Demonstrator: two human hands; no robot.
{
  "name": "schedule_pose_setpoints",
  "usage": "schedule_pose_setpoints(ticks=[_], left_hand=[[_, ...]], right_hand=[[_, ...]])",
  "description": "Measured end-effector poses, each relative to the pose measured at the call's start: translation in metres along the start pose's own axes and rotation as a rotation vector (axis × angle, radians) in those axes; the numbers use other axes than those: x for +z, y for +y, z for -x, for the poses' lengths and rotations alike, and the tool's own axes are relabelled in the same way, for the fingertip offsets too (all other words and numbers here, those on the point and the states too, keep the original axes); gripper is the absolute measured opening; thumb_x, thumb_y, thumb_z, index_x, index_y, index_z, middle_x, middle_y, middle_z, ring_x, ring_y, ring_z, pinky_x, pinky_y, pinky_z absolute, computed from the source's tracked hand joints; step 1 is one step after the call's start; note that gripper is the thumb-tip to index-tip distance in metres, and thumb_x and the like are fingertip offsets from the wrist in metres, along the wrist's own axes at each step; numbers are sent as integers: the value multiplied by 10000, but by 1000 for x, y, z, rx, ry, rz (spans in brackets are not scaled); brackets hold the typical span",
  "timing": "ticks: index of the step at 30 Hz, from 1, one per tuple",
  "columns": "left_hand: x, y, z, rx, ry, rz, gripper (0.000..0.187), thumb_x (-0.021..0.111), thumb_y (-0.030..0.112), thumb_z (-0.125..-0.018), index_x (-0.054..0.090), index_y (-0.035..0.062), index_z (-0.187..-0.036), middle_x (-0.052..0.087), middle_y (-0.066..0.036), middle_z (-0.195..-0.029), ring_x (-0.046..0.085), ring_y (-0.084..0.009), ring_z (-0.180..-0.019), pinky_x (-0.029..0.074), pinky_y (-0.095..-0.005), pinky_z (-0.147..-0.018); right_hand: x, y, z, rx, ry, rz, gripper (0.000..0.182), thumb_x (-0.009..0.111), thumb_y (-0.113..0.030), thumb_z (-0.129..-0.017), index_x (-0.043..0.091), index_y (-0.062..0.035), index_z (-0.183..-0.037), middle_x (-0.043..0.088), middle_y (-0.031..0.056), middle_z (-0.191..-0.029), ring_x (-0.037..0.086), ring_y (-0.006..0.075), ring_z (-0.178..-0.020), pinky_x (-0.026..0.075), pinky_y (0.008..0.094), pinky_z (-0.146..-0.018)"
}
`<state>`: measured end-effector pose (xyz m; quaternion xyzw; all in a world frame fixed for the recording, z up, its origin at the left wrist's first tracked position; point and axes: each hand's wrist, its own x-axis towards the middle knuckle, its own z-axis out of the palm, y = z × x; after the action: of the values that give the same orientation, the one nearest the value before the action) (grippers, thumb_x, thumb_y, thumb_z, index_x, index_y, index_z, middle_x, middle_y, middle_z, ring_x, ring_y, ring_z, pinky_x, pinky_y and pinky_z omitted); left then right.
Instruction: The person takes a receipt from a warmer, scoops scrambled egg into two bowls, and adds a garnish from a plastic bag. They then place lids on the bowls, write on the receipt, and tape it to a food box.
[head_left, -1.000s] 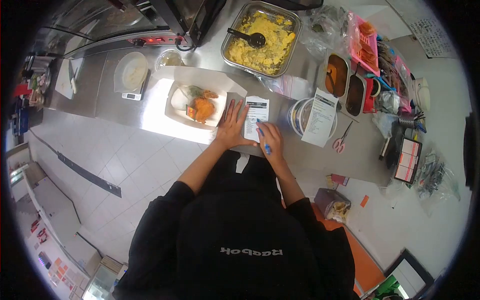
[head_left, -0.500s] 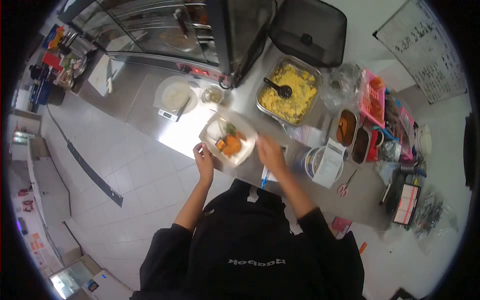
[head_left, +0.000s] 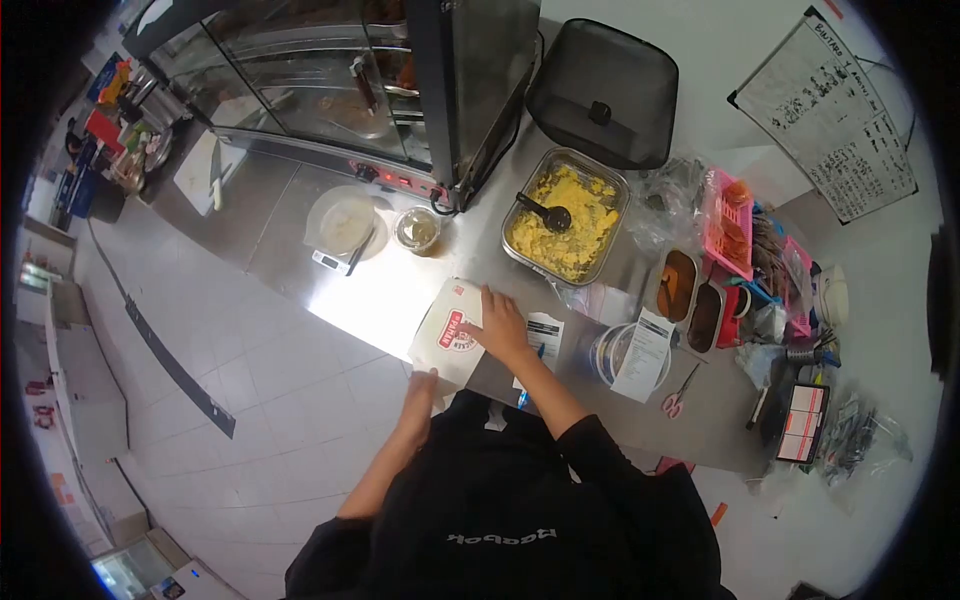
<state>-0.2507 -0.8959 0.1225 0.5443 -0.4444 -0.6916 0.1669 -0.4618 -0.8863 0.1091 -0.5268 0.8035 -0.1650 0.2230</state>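
A white paper food box (head_left: 436,336) with a red printed logo lies closed at the counter's front edge, its contents hidden. My left hand (head_left: 417,402) touches the box's near left corner, fingers close together and partly hidden by the box. On the lid's right side lies my right hand (head_left: 503,326), fingers spread, holding nothing. A printed slip (head_left: 540,345) and a blue pen (head_left: 527,388) are just right of that hand.
Behind are a tray of yellow food (head_left: 595,225) with a black ladle, a scale (head_left: 331,262) bearing a bowl, and a small cup (head_left: 417,230). Scissors (head_left: 677,398), a round tub (head_left: 605,356) and sauce containers (head_left: 680,280) stand right. A heated cabinet (head_left: 480,90) stands behind.
The box was open with orange food and rice showing; its lid is now down. My right hand has moved left onto the lid, and my left hand has shifted toward my body.
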Motion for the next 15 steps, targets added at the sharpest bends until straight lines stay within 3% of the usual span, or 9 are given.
schedule_pose_setpoints(ticks=[1,4,5,8,9,11,12,14,15], left_hand=[[-1,-19,-13,11,-42,-61,586,475,262,-931,243,-7,-1398,392,-181,-1339,390,-219,-1215,301,-347,-1009],[-7,-44,-44,347,82,-46,568,530,220,-909,312,-31,-1370,505,-172,-1231,498,-197,-1075,396,-327,-913],[-7,-21,-34,314,200,-161,413,574,222,-886,543,-74,-1173,625,-135,-1012,584,-203,-920,453,-304,-857],[-27,-24,-40,31,103,-80,441,579,304,-893,593,-84,-1103,643,-124,-970,598,-184,-887,468,-290,-842],[-32,-28,-41,27,45,-45,476,558,331,-907,568,-83,-1142,633,-136,-1024,590,-172,-938,465,-289,-859],[-29,-36,-37,282,109,-19,467,548,332,-911,576,-77,-1134,638,-144,-1013,597,-170,-934,472,-298,-854],[-27,-39,-36,408,140,-6,463,543,333,-913,580,-75,-1130,641,-149,-1007,601,-169,-932,476,-302,-851],[-31,-38,-38,401,182,-188,421,559,308,-902,594,-45,-1128,663,-159,-941,619,-154,-920,484,-279,-799],[-34,-37,-38,396,202,-280,401,567,296,-896,600,-30,-1127,674,-164,-908,628,-146,-914,488,-267,-773]], right_hand=[[7,4,0,-4,159,-73,736,656,-478,-760,465,50,-1236,539,280,-1143,533,379,-1070,426,413,-904],[9,38,3,44,-100,-221,569,655,-483,-762,622,17,-1031,631,242,-910,628,340,-874,467,418,-800],[30,58,9,3,15,-238,493,658,-486,-766,669,-4,-869,633,208,-734,650,315,-742,486,406,-711],[10,47,40,196,-3,-405,487,628,-474,-806,660,3,-892,628,199,-712,649,292,-736,497,358,-669],[16,46,48,157,156,-533,457,628,-446,-818,657,3,-896,627,188,-708,647,287,-727,497,348,-658],[24,40,57,73,482,-778,399,626,-391,-842,652,2,-905,624,166,-699,643,277,-709,498,327,-635],[25,41,57,53,487,-776,364,630,-352,-846,643,1,-930,626,159,-719,638,279,-696,498,329,-632],[30,44,60,22,495,-773,304,639,-276,-852,626,-1,-982,628,144,-757,627,283,-671,498,334,-624],[31,48,57,101,363,-633,314,648,-270,-841,617,3,-996,623,147,-773,616,300,-668,493,351,-616]])
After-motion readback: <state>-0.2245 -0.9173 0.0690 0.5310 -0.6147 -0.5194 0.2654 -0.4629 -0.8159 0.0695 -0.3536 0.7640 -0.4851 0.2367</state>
